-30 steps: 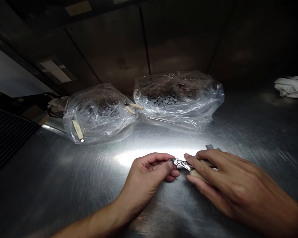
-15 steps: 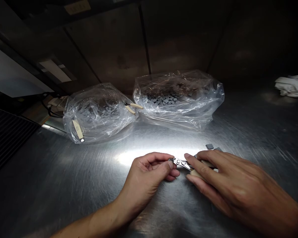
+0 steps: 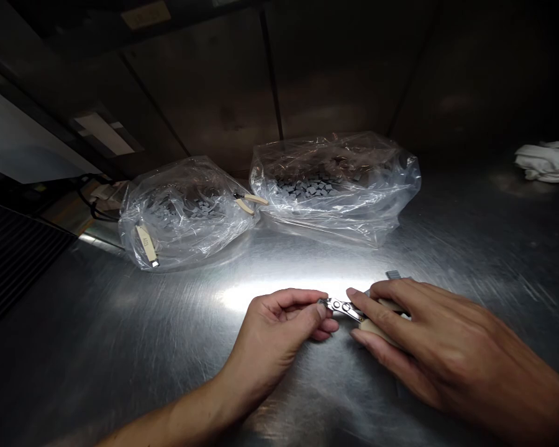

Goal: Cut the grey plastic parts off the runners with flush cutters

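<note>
My left hand (image 3: 279, 335) is closed in a pinch on a small grey plastic piece (image 3: 323, 302), mostly hidden by the thumb and fingertips. Against that piece sit the jaws of the nippers (image 3: 343, 308), which have a silver head and cream handles. My right hand (image 3: 451, 354) wraps loosely round the handles, the index finger lying along the pivot side. Just beyond its knuckles a grey ridged piece (image 3: 392, 274) lies on the metal tabletop, and more grey is partly hidden behind the hand.
Two clear plastic bags, a left bag (image 3: 181, 242) and a right bag (image 3: 335, 217), hold many small grey pieces. Cream-handled pliers (image 3: 246, 205) rest between them. A cream cutter (image 3: 146, 244) lies on the left bag. A white cloth (image 3: 547, 162) sits far right.
My right hand and the nippers have shifted very slightly right and down. The left hand keeps its pinch, almost in the same place.
</note>
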`<state>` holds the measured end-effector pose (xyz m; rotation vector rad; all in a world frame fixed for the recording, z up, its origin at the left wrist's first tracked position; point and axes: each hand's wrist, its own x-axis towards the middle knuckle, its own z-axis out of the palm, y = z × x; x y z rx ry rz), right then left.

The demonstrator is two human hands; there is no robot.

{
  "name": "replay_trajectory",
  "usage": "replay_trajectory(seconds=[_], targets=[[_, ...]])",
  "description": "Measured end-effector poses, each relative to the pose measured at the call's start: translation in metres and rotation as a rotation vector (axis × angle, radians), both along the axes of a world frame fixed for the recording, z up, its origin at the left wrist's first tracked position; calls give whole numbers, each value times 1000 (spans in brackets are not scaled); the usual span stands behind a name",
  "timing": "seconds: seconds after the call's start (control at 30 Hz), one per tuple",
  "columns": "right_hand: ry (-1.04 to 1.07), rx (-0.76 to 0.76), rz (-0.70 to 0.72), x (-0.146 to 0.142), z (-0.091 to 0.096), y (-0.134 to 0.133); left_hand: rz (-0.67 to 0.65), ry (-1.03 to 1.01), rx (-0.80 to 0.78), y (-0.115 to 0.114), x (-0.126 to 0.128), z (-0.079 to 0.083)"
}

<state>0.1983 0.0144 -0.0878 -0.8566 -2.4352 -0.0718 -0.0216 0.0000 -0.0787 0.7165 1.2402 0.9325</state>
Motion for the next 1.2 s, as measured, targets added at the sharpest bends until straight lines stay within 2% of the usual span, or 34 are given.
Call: replay_trajectory(seconds=[0.9, 1.2], targets=[[-9, 12, -2, -1, -1, -3, -10, -5, -10, 0, 0, 0], [69, 15, -56, 11, 2, 6, -17, -185, 26, 3, -7, -5]])
